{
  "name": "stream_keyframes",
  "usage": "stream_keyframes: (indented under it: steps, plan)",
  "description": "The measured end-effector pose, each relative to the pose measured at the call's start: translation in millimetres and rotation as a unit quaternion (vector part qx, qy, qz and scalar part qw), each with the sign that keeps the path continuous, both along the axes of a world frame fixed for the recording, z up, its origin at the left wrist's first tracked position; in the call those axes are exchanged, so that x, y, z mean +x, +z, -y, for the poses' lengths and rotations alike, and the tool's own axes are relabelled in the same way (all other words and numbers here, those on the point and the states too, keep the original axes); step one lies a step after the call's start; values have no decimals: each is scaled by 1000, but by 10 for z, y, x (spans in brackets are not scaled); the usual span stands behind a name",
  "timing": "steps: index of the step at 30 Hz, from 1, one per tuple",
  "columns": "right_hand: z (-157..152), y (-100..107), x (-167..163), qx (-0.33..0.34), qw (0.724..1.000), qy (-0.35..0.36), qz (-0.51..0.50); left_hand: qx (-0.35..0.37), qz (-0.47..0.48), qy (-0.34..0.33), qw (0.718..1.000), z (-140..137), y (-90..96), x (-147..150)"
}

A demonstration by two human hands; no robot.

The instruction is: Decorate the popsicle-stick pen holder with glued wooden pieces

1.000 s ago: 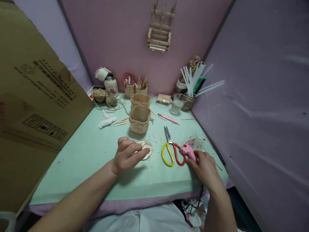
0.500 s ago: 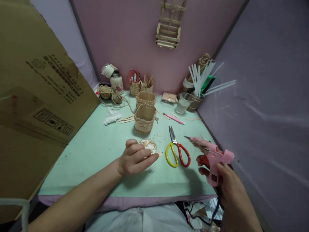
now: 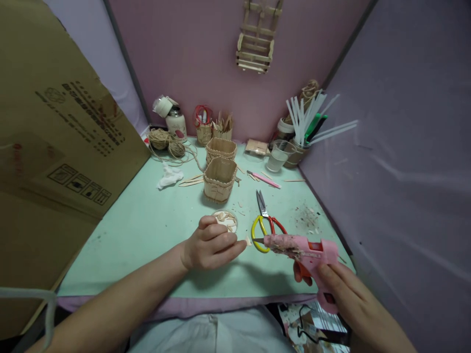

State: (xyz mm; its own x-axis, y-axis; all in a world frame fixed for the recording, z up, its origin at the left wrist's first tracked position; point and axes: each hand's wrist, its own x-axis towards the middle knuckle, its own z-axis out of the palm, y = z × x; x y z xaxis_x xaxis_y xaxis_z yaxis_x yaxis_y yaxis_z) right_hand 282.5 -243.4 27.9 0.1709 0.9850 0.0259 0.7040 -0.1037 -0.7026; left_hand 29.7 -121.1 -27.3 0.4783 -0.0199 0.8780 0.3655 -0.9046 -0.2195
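My right hand [image 3: 342,284] is wrapped round the handle of a pink hot glue gun [image 3: 305,250], its fingers at the orange trigger. The gun's metal nozzle points left. Just off that tip, my left hand [image 3: 213,243] pinches a small pale wood chip [image 3: 248,240] at its fingertips. Partly hidden behind my left hand is a clear round dish [image 3: 230,219] of small wooden pieces. Scissors [image 3: 263,215] with one yellow and one red handle lie beyond the gun, which covers part of them. Two small wooden baskets [image 3: 218,189] stand one behind the other past the dish.
A large cardboard box [image 3: 73,162] rises at the left. Along the back are twine balls [image 3: 165,142], a jar [image 3: 176,125], a clear plastic cup [image 3: 278,158] and a pot of glue sticks [image 3: 303,122]. A pink pen-like knife [image 3: 264,179] lies behind the scissors.
My right hand has brought the glue gun left, and its nozzle now sits close to the wood chip. My left hand has shifted slightly right.
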Motion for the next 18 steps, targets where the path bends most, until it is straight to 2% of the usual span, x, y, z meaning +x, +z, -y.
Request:
stream_keyframes:
  steps: [3, 5, 18]
  plan:
    - [-48, 45, 32, -64, 996, 45, -39, 2, -1, -3, 1000, 1, -6, 11]
    - [-62, 44, 39, -78, 995, 49, -43, 3, -2, -3, 1000, 0, -9, 13]
    - [-51, 43, 42, -60, 996, 57, -44, 9, 2, -7, 1000, 3, -29, 10]
